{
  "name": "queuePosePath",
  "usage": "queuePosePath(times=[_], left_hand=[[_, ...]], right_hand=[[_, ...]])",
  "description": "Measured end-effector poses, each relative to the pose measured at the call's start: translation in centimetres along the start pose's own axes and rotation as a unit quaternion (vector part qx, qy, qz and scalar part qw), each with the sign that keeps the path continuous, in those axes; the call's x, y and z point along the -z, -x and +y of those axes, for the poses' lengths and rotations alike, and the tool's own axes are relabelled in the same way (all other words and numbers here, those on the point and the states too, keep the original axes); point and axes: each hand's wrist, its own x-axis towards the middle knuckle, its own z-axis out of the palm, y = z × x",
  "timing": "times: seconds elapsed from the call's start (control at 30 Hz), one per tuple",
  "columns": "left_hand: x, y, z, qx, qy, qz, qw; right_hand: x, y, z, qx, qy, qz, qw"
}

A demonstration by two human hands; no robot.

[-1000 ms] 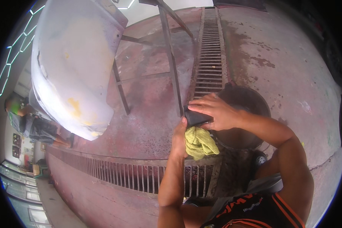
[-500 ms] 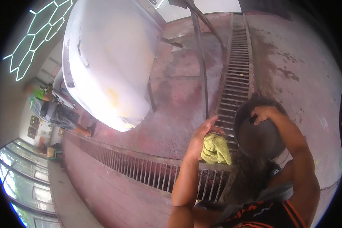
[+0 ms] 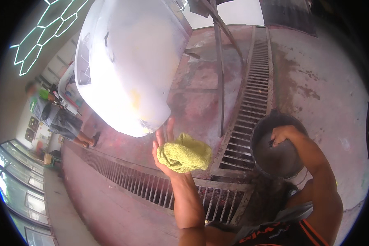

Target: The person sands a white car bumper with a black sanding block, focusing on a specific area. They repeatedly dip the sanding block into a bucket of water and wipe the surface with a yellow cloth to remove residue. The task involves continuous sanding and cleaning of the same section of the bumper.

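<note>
Head view: what has shifted?

Yellow-green cloth (image 3: 184,153), centre frame, has moved nearer the pale panel (image 3: 129,78), lying across the left hand (image 3: 160,137), its grip wide.

And the right hand (image 3: 284,134)?

Over the black bucket (image 3: 258,151), right of frame, grip narrow around a dark object (image 3: 271,143).

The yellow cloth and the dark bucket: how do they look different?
The cloth is yellow-green, while the bucket is dark. The cloth is soft and bunched up, whereas the bucket is round and open-topped. The cloth is up at the left hand; the bucket stands lower, beside the drain grate. Both have one of the person's hands at them: the right hand is at the bucket's opening.
</note>
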Motion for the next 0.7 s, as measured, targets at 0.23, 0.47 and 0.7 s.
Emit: queuePosePath(times=[0.23, 0.47, 0.7], left_hand=[[0.6, 1.2, 1.5, -0.012, 0.084, -0.041, 0.996], [-0.4, 2.0, 2.4, 0.002, 0.057, -0.036, 0.998], [-1.0, 2.1, 2.8, 0.002, 0.030, -0.055, 0.998]], right_hand=[[8.5, 15.8, -13.0, 0.400, -0.203, 0.333, 0.829], [9.8, 14.0, -30.2, 0.605, -0.021, 0.633, 0.482], [13.8, 12.9, -35.8, 0.523, 0.004, 0.772, 0.360]])
